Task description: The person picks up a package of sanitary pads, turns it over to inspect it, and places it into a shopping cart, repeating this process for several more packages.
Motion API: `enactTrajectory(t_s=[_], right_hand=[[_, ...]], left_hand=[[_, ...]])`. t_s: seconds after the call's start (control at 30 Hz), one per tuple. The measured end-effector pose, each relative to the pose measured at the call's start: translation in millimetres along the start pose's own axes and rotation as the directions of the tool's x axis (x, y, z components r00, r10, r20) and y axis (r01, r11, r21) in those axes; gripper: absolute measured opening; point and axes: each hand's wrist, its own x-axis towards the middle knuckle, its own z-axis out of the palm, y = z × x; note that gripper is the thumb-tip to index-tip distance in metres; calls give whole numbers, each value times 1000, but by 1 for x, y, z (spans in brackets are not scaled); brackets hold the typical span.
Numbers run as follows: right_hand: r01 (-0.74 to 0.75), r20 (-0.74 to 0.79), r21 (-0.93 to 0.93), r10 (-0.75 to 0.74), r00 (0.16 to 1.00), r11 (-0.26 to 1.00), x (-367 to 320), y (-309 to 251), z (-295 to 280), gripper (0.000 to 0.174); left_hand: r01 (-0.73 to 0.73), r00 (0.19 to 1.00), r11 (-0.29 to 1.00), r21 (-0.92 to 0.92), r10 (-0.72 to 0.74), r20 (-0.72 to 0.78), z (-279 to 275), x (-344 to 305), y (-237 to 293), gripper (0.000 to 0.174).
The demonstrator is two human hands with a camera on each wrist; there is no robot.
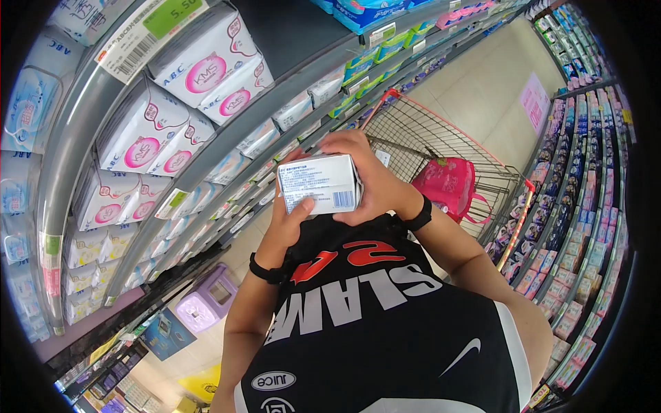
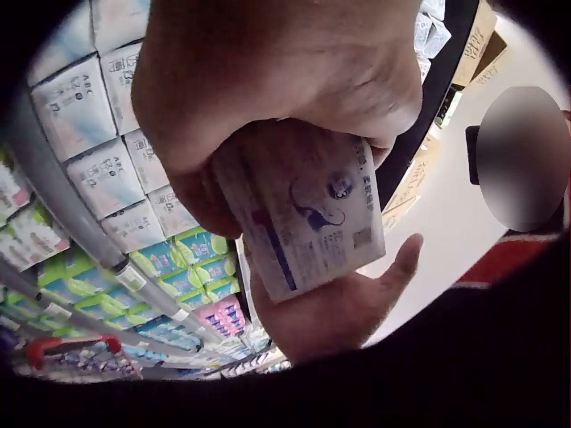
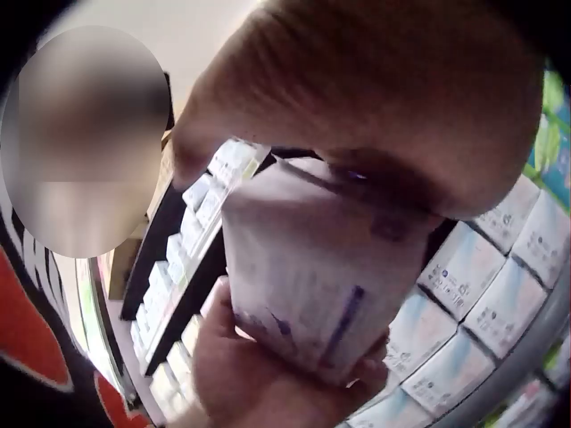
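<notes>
A white pack of sanitary pads [image 1: 318,180], printed with small blue text and a barcode, is held between both hands in front of the chest. My left hand [image 1: 290,224] grips its left side, thumb lying on the printed face. On the right, my right hand [image 1: 372,175] wraps round the pack's side, with fingers over the far edge and the thumb near the lower right corner. In the left wrist view, a dark curved drawing and a blue stripe show on the pack [image 2: 317,218]. The right wrist view shows the pack [image 3: 312,259] blurred, with the left hand [image 3: 268,379] under it.
Shelves of white packs with pink circles [image 1: 141,148] rise close on the left. A wire shopping cart [image 1: 475,148] holding a pink bag [image 1: 441,184] stands ahead to the right. More stocked shelves [image 1: 578,227] line the right side. A purple box [image 1: 206,299] sits on the floor lower left.
</notes>
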Motion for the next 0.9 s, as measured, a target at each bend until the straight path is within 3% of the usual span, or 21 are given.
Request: enactTrajectory(t_s=[0.07, 0.1, 0.17, 0.2, 0.3, 0.4, 0.5, 0.53, 0.63, 0.67, 0.77, 0.87, 0.9], right_hand=[[-31, 48, 170, 23, 999, 985, -2, 6, -3, 101], [-130, 45, 346, 122, 992, 929, -5, 10, -2, 101], [-289, 90, 656, 307, 947, 698, -11, 16, 1, 99], [-277, 33, 578, 317, 948, 768, -11, 11, 2, 81], [-354, 86, 512, 363, 928, 782, -18, 21, 6, 75], [-346, 55, 527, 375, 925, 776, -21, 22, 7, 51], [-449, 144, 753, 547, 825, 480, -27, 35, 11, 46], [-376, 125, 891, 661, 740, 253, -27, 33, 22, 47], [-415, 383, 896, 747, 543, -158, -33, 40, 27, 51], [-432, 419, 882, 731, 539, -188, -37, 45, 30, 55], [-409, 457, 877, 700, 549, -251, -51, 58, 38, 53], [-420, 411, 888, 734, 541, -188, -56, 57, 42, 50], [-379, 332, 919, 740, 585, -112, -52, 53, 41, 49]], left_hand=[[7, 1000, 1000, -6, -7, -15, 4, -3, 10, 86], [-9, 1000, 999, 43, 10, -16, 6, -2, 14, 87], [-40, 999, 989, 141, 43, -18, 10, -2, 21, 88], [-57, 998, 985, 164, 60, -10, 9, -2, 17, 89], [-113, 993, 972, 205, 115, -2, 0, -1, -1, 91], [-184, 981, 965, 185, 191, -18, -3, 0, -7, 95], [-258, 964, 945, 199, 265, -9, 1, 2, -4, 101], [-259, 963, 938, 230, 268, -11, 2, 1, -3, 103], [-340, 936, 866, 367, 348, 46, 6, 3, 3, 98], [-378, 921, 828, 414, 383, 77, 7, 4, 5, 95], [-237, 968, 836, 494, 248, 43, 0, -2, 2, 81], [-207, 975, 875, 438, 219, 24, -2, -3, 0, 72], [-240, 966, 854, 462, 258, 24, -2, -2, -1, 73]])
